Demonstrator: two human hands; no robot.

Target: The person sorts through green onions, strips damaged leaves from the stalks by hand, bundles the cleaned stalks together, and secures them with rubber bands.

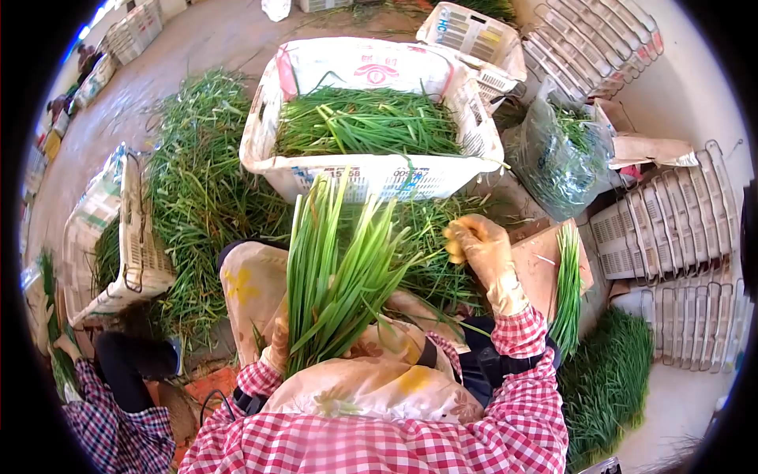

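My gloved left hand (278, 341) is wrapped round the lower part of a bunch of green stalks (328, 276), which stands upright over my lap. To the right, my gloved right hand (476, 241) is raised with its fingers curled together. Thin blades reach toward its fingertips from the bunch's side; whether it grips them is too small to tell. Beyond both hands sits a white crate (379, 178) with cut green stalks (367, 122) in it. A small bundle (566, 292) lies on a cardboard box (537, 265) right of my right hand.
Loose greens (209, 189) are heaped at the left, beside a tilted crate (130, 229). A co-worker's checked sleeve (130, 426) shows at lower left. A plastic bag (560, 150), stacked crates (671, 221) and a large pile of stalks (604, 387) are at right.
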